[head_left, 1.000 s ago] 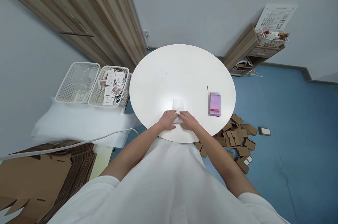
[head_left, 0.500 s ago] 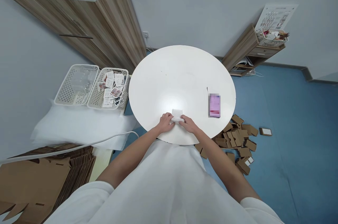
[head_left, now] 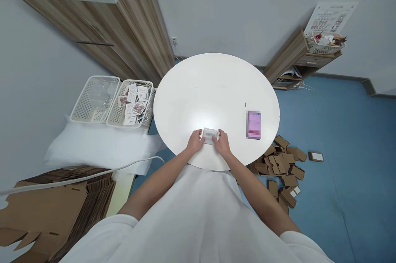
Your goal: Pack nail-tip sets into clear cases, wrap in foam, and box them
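Note:
A small white folded packet [head_left: 210, 135] lies near the front edge of the round white table [head_left: 216, 89]. My left hand [head_left: 195, 142] grips its left end with curled fingers. My right hand [head_left: 222, 141] grips its right end the same way. Both hands rest on the tabletop, close together. A pink phone-like item [head_left: 253, 124] lies flat on the table to the right of my hands, apart from them.
Two white baskets [head_left: 95, 98] stand on a white-covered surface at left, one holding several small cards [head_left: 133, 100]. Flat cardboard sheets [head_left: 55, 201] are stacked at lower left. Several small brown boxes [head_left: 281, 166] litter the blue floor at right. Wooden cabinets stand behind.
The white piece was longer and flat on the table a second ago; now it is folded into a short packet. My hands have shifted from its near end to its two sides.

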Tool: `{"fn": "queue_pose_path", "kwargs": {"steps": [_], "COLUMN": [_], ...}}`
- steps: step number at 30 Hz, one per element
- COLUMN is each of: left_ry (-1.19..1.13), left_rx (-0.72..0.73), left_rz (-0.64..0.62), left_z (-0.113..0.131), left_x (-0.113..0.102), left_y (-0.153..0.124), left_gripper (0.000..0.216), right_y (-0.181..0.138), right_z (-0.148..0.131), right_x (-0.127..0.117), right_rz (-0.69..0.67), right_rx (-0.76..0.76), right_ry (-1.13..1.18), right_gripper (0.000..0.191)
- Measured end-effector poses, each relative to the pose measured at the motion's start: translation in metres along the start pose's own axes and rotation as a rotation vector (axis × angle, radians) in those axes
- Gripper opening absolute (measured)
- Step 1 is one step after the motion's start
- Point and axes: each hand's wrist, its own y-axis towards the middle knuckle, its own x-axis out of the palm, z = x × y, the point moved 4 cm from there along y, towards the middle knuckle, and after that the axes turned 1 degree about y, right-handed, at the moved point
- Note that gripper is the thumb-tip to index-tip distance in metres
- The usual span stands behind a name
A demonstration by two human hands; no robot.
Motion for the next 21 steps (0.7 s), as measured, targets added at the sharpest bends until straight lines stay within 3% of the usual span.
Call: {"fn": "queue_pose_path", "kwargs": {"steps": [3, 5, 8, 12, 16, 21], "left_ry": [0.012, 0.043, 0.112, 0.177, 0.156, -0.018], "left_rx": [0.048, 0.111, 0.171, 0.167, 0.091, -0.128], "left_rz": [0.046, 0.041, 0.001, -0.044, -0.050, 0.032], "left_z": [0.006, 0.011, 0.014, 0.013, 0.014, 0.013], "left_x": [-0.003, -0.001, 0.005, 0.010, 0.007, 0.004], "left_y": [-0.005, -0.009, -0.013, -0.011, -0.009, -0.013], "left_gripper": [0.042, 0.040, 0.039, 0.041, 0.039, 0.041], "right_y": [-0.015, -0.021, -0.024, -0.018, -0.015, -0.016], "right_z": [0.005, 0.003, -0.002, 0.001, 0.005, 0.015], "right_x": [-0.005, -0.007, -0.003, 0.002, 0.001, -0.009], "right_rz": [0.024, 0.011, -0.083, -0.167, -0.196, -0.206], "right_rx": [0.019, -0.053, -0.187, -0.176, -0.201, -0.118], "right_ry": [-0.003, -0.050, -0.174, -0.253, -0.188, 0.151], "right_gripper": [0.050, 0.043, 0.034, 0.031, 0.031, 0.038]}}
